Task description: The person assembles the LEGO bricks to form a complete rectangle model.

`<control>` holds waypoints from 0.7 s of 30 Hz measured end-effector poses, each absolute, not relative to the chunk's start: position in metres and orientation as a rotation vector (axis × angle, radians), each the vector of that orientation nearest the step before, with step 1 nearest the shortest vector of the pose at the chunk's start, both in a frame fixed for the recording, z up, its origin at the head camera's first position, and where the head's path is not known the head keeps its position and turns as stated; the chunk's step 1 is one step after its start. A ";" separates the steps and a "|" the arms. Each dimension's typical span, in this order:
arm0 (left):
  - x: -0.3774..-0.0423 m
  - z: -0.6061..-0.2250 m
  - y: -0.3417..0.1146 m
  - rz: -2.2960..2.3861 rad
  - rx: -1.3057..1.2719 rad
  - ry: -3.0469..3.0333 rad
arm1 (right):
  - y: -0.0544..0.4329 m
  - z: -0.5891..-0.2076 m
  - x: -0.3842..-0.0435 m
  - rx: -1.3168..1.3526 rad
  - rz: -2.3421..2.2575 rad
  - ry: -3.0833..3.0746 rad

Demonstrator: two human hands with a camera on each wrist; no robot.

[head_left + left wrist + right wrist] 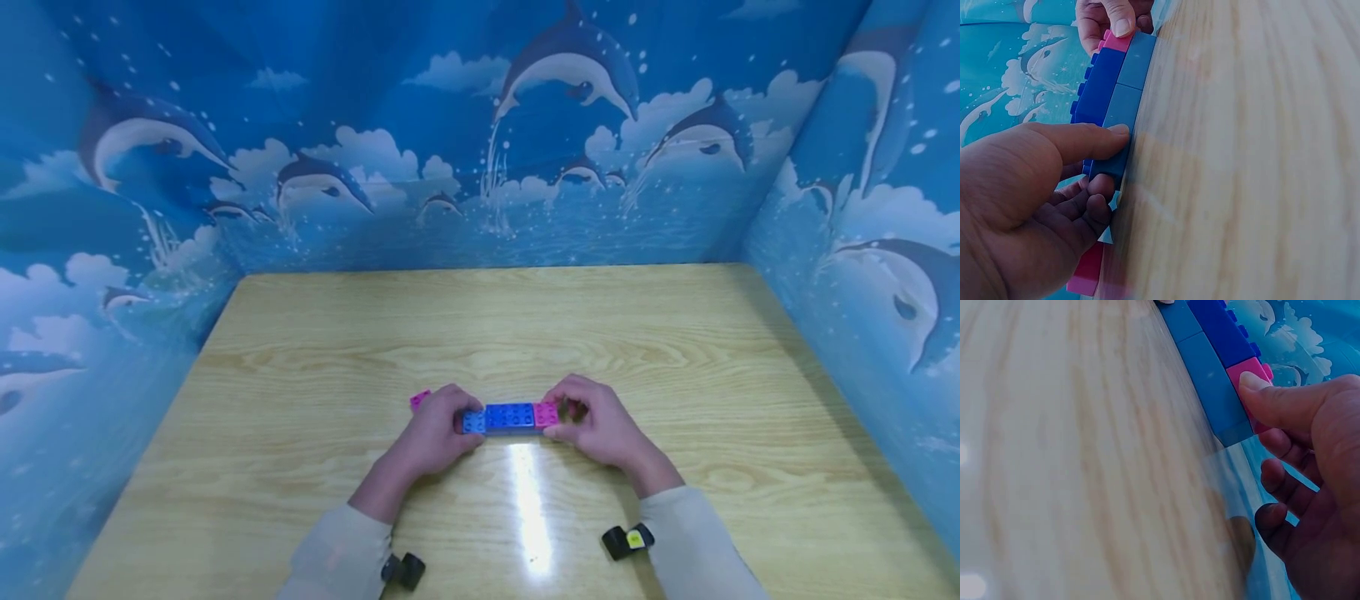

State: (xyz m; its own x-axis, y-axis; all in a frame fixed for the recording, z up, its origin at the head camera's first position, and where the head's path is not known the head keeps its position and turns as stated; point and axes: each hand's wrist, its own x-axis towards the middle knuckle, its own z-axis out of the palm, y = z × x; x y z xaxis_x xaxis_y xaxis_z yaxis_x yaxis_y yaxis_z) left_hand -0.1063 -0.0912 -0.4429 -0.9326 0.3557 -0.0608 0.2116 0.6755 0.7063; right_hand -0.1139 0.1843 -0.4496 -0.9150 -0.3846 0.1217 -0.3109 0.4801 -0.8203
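Note:
A row of toy building bricks lies on the table between both hands. Its lower layer is light blue bricks (1135, 59), end to end. On top sit a dark blue brick (510, 415) in the middle and a pink brick (546, 414) at the right end. My left hand (438, 429) grips the row's left end, thumb on the near side of a light blue brick (474, 422). With thumb and fingers, my right hand (600, 421) pinches the pink brick, its thumb on the near face (1250, 387).
A loose pink brick (420, 400) lies just beyond the left hand, partly hidden. Something olive-coloured (574, 411) shows among the right fingers, too covered to identify. Blue dolphin-print curtains (420, 150) stand around the wooden table (480, 325).

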 end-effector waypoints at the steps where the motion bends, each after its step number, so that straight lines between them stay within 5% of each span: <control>1: -0.106 -0.443 -0.091 1.097 0.465 2.697 | 0.184 -0.451 -0.114 -0.625 -1.442 2.637; 21: -0.105 -0.441 -0.091 1.122 0.466 2.689 | 0.183 -0.459 -0.109 -0.565 -1.489 2.687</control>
State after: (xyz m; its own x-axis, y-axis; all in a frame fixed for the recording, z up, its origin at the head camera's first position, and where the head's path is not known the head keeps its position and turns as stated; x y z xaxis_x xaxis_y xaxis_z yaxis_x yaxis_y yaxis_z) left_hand -0.1050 -0.0906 -0.4414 -0.9326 0.3569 -0.0537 0.2129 0.6640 0.7167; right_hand -0.1094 0.1829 -0.4588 -0.9345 -0.3195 0.1572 -0.3027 0.4802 -0.8233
